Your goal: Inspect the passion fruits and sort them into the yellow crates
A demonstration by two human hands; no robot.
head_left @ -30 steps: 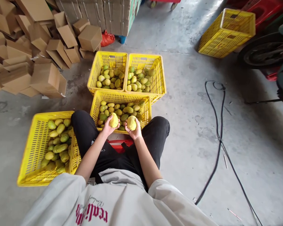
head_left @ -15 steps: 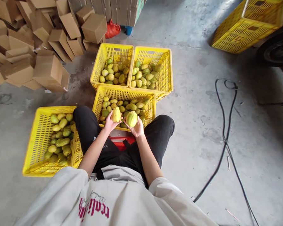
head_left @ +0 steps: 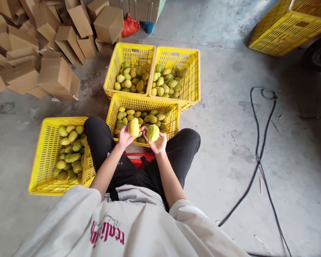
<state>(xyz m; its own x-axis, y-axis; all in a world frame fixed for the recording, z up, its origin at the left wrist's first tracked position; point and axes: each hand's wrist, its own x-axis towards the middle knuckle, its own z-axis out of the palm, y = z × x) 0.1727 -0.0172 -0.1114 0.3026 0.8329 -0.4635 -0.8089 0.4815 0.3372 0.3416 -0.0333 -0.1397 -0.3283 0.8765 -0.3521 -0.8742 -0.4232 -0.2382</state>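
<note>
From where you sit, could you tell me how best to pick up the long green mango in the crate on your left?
Probably from above, fingers across the narrow middle of the long green mango: it lies flat on top of the pile in the left crate, its length exposed.

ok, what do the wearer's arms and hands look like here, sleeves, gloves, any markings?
Both hands are bare: no gloves, rings or watch visible on the left hand or the right hand. Forearms are uncovered; loose light grey short sleeves end near the elbows. The shirt front carries dark pink script lettering. Black trousers below.
</note>
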